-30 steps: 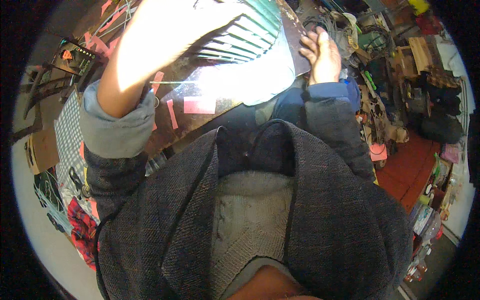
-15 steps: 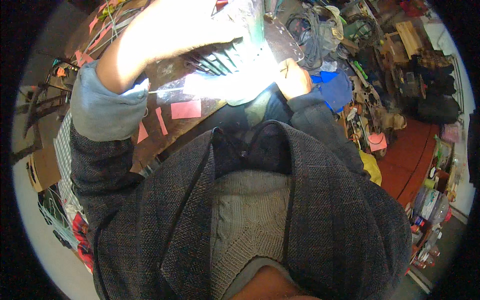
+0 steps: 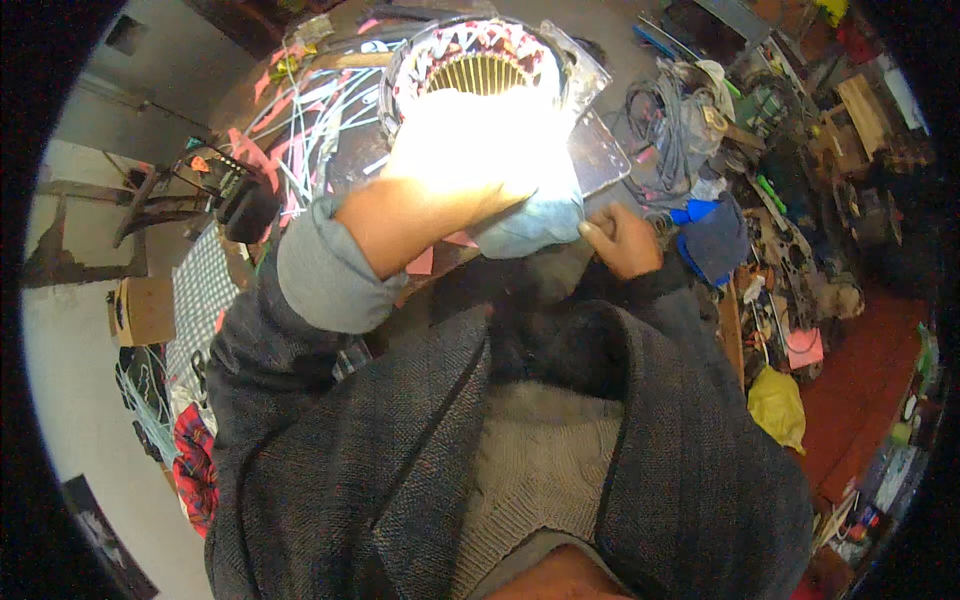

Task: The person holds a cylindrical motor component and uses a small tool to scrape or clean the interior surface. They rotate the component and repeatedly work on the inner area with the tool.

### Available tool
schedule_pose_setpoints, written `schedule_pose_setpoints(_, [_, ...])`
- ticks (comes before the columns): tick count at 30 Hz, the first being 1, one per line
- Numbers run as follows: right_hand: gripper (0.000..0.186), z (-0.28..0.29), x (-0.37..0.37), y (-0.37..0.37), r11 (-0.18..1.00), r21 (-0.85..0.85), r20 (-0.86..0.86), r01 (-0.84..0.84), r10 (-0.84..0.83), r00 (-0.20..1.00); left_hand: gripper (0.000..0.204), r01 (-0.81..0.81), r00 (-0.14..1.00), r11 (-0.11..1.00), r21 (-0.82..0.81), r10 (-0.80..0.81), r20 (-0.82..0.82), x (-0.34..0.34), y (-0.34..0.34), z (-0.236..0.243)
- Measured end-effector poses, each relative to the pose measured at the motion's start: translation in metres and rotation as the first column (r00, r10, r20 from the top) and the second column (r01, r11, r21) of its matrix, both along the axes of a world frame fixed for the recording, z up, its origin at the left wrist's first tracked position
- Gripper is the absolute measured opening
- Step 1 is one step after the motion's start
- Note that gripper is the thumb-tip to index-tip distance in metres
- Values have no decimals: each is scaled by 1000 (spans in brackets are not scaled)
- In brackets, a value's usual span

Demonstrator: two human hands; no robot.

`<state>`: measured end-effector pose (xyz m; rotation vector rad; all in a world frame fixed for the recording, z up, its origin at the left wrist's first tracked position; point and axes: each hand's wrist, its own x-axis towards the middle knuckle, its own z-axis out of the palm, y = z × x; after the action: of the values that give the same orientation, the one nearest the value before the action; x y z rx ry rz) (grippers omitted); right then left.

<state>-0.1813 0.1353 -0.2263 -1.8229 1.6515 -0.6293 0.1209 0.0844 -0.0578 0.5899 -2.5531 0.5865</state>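
A ringed metal stator (image 3: 470,48), with narrow slots and red and white pieces round its rim, stands on a dark worn board (image 3: 600,150). Strong glare washes out its front. My left hand (image 3: 450,180) reaches into that glare against the stator's front, its fingers lost in the brightness. A pale blue cloth (image 3: 530,225) hangs below. My right hand (image 3: 618,240) is curled with the thumb at the cloth's right edge; whether it grips the cloth I cannot tell.
Pale strips (image 3: 305,120) and pink paper pieces litter the bench on the left, near a checked cloth (image 3: 195,300). Coiled cables (image 3: 660,130), a dark blue cloth (image 3: 712,245), a yellow cloth (image 3: 775,405) and jumbled parts lie on the right.
The view has shifted, showing more of the stator's ring and bench. My left arm sits lower and farther right in view. My right hand has moved down to the cloth's edge, fingers now curled.
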Motion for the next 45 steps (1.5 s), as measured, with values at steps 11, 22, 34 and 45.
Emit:
schedule_pose_setpoints(11, [32,-43,-59,42,986,165,31,8,-14,999,67,-371,860,865,339,458,-227,15,50,-16])
schedule_pose_setpoints(22, [29,-71,-65,43,984,179,26,-6,2,1000,50,-285,897,833,474,406,-175,40,25,-2])
schedule_pose_setpoints(34, [32,-91,-78,37,991,129,9,-14,13,1000,60,-251,862,934,256,336,-379,93,8,-33])
schedule_pose_setpoints(45, [35,-150,-149,51,986,164,-82,31,-17,997,53,-319,388,812,489,582,-714,166,-128,-25])
